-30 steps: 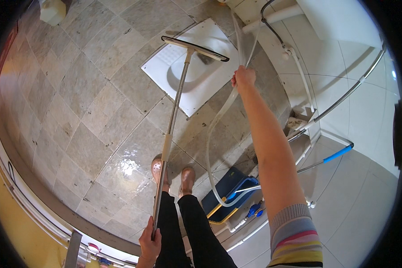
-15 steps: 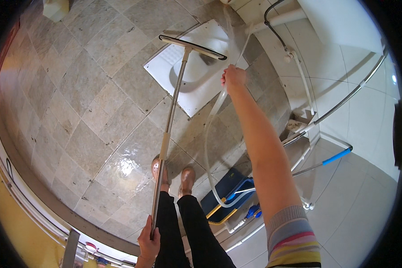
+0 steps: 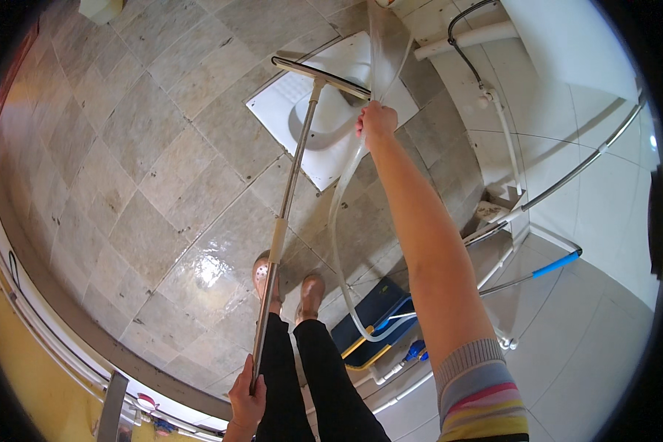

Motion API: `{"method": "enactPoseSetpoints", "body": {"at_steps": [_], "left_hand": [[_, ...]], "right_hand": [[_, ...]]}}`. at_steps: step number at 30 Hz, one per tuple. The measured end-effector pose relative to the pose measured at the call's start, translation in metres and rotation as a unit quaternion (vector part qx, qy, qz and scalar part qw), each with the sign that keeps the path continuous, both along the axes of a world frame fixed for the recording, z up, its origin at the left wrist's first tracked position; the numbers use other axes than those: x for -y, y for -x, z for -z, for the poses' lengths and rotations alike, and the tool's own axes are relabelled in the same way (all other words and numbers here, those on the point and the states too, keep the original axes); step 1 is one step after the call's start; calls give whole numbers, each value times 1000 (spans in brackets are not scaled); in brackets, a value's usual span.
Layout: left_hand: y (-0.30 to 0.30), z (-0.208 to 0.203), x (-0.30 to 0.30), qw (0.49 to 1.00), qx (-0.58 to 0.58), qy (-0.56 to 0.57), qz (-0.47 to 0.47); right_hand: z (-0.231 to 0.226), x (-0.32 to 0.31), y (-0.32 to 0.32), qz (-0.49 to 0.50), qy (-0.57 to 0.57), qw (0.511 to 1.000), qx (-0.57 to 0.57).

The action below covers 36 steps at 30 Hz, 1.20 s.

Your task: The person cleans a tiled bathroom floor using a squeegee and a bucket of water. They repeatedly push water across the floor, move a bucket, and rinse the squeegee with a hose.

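My left hand (image 3: 247, 398) is wrapped round the lower end of a long-handled squeegee (image 3: 291, 184). Its wide beige head with a black rubber edge is at the squat toilet (image 3: 325, 166), a white basin set into the floor; I cannot tell whether it touches the rim. My right hand (image 3: 378, 120) grips a clear hose (image 3: 337, 208) close to its end, just right of the squeegee head. Water (image 3: 384, 55) sprays from the hose toward the far side. Behind my hand the hose loops down toward the blue and yellow container by the wall.
Grey stone-patterned tiles (image 3: 125, 162) cover the floor, with a wet, shining patch (image 3: 210, 269) left of my shoes (image 3: 311, 295). On the right stand a dark blue container (image 3: 372, 317), white pipes (image 3: 510, 140) and a blue-gripped metal rod (image 3: 556, 263). A pale container (image 3: 101, 9) sits far left.
My right hand with the hose has shifted slightly left, and the water now fans out more broadly. The view has moved a little; the squeegee stays at the toilet.
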<state>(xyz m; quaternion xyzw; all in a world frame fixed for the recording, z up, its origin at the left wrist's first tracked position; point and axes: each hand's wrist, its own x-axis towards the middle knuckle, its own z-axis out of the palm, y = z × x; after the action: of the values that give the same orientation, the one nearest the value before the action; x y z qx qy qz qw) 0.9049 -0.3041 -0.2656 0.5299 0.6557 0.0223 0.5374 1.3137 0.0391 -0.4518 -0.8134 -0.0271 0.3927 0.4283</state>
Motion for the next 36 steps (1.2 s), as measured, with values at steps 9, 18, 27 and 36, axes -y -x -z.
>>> {"method": "enactPoseSetpoints", "body": {"at_steps": [9,18,27,36], "left_hand": [[1,-2,-2,1000,-4,-3,13],[-8,1,-2,999,8,-37,25],[-17,-2,0,999,9,-26,43],[-19,0,9,999,9,-28,44]], "right_hand": [[19,41,-36,110,11,994,-3],[19,58,-43,-2,-34,998,43],[-4,51,-33,-28,-31,999,30],[-5,47,-33,-19,-42,998,33]]}}
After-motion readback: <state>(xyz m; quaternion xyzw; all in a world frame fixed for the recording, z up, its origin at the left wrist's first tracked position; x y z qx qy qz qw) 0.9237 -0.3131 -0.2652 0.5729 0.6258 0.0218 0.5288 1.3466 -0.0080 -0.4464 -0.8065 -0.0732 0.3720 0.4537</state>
